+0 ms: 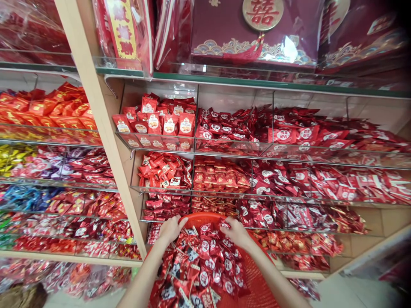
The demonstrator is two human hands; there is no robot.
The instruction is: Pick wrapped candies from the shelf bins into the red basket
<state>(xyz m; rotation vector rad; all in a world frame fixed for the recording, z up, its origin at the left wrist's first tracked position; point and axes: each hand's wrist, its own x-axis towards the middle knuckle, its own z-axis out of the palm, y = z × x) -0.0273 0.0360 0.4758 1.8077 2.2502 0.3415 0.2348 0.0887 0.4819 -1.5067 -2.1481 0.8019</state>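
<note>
A red plastic basket (258, 273) is in front of me at the lower middle, with many small wrapped candies (205, 265) inside it. The candies on its right side are dark red with white round labels; those on its left side bear black-and-white prints. My left hand (171, 229) is closed on the basket's far left rim, thumb toward the inside. Above the far right part of the basket, my right hand (236, 233) has its fingers curled around a small red candy packet (224, 223), partly hidden by the fingers.
Shelves with clear dividers hold red candy packets (221, 177) ahead. A wooden upright (102, 119) separates them from more candy (48, 111) on the left. Above, a glass shelf edge (250, 81) carries dark red gift bags (221, 30). Plastic-bagged goods (73, 278) lie below at left.
</note>
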